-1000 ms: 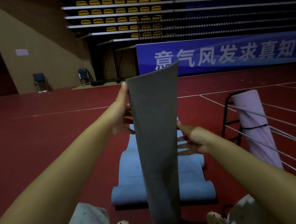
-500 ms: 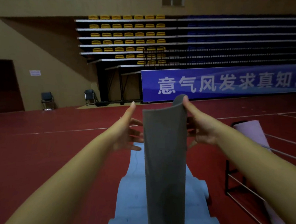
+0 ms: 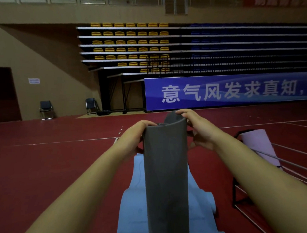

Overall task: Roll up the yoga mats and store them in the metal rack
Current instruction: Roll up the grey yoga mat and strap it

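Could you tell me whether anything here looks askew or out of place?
The light blue mat lies on the red floor with wavy, uneven edges, not flat or rolled. The grey mat, gripped at its top by the left hand and right hand, stands curled. One pink mat leans tilted in the metal rack.

Three yoga mats are in view: one grey mat [image 3: 166, 170] held upright, one light blue mat [image 3: 135, 209] lying on the red floor [image 3: 40, 163], and one pink rolled mat [image 3: 259, 145] standing in the rack. There is one metal rack [image 3: 241, 197], at the floor's right edge. Two hands show, the left hand [image 3: 132, 138] and the right hand [image 3: 198, 129]. Two folding chairs [image 3: 46, 109] stand at the floor's far edge. One blue banner [image 3: 221, 91] runs along it.
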`<state>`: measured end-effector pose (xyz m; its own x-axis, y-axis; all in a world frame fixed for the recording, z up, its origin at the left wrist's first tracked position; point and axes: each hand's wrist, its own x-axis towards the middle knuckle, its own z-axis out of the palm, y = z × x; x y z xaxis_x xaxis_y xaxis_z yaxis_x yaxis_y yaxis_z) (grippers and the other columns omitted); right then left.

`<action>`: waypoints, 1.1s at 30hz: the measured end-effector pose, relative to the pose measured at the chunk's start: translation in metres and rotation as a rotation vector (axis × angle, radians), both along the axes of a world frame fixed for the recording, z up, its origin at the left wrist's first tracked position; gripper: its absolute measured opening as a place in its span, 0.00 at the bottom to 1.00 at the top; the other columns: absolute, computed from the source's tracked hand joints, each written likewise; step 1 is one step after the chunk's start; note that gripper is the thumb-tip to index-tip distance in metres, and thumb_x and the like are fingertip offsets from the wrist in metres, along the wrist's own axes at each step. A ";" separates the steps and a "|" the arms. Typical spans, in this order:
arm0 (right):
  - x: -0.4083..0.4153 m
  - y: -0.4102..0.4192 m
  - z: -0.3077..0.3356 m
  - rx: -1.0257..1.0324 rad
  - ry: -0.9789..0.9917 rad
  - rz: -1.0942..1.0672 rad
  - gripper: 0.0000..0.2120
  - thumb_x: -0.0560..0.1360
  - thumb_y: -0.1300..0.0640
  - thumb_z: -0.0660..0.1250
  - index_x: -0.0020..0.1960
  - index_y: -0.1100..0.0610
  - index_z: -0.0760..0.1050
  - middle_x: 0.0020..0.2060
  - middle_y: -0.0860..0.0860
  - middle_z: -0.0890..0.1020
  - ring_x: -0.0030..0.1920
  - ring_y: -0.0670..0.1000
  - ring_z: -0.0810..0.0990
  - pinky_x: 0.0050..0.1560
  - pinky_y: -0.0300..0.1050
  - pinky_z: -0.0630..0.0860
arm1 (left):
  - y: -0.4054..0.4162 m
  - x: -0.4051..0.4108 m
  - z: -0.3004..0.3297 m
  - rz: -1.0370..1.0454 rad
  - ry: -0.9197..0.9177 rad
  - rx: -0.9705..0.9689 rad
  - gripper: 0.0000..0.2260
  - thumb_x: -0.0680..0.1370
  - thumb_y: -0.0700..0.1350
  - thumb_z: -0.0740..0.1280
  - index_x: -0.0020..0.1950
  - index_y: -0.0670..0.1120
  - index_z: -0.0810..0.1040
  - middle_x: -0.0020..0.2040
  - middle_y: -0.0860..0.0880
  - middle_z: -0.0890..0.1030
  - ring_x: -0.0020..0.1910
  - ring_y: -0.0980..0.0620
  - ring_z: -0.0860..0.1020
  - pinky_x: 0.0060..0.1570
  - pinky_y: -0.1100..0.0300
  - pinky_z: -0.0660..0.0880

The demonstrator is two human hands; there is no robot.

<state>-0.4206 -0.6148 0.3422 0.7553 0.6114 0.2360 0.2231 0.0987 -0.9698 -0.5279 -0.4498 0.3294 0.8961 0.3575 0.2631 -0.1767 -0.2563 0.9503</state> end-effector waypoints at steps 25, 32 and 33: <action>0.017 -0.021 -0.108 -0.318 0.135 0.242 0.26 0.74 0.72 0.64 0.68 0.53 0.68 0.55 0.56 0.80 0.37 0.45 0.82 0.29 0.39 0.75 | 0.006 -0.021 -0.060 -0.200 0.567 0.489 0.37 0.73 0.50 0.73 0.76 0.58 0.55 0.42 0.42 0.85 0.39 0.43 0.84 0.47 0.53 0.80; -0.009 -0.020 -0.105 -0.572 -0.264 0.041 0.06 0.76 0.57 0.68 0.52 0.50 0.78 0.44 0.50 0.82 0.41 0.45 0.81 0.38 0.40 0.77 | -0.001 -0.018 -0.056 -0.241 0.775 0.517 0.33 0.74 0.51 0.72 0.75 0.52 0.60 0.39 0.40 0.84 0.36 0.42 0.84 0.47 0.52 0.81; -0.012 -0.018 -0.106 -0.579 -0.334 0.008 0.06 0.76 0.56 0.68 0.51 0.48 0.79 0.47 0.49 0.82 0.47 0.47 0.81 0.45 0.42 0.78 | 0.000 -0.018 -0.056 -0.255 0.791 0.494 0.31 0.74 0.51 0.72 0.73 0.51 0.62 0.39 0.40 0.83 0.35 0.42 0.83 0.47 0.51 0.81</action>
<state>-0.4324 -0.6327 0.2358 0.6931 0.7154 0.0884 0.5225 -0.4141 -0.7453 -0.5458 -0.4496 0.2736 0.9141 0.1385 -0.3810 0.3622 -0.7014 0.6140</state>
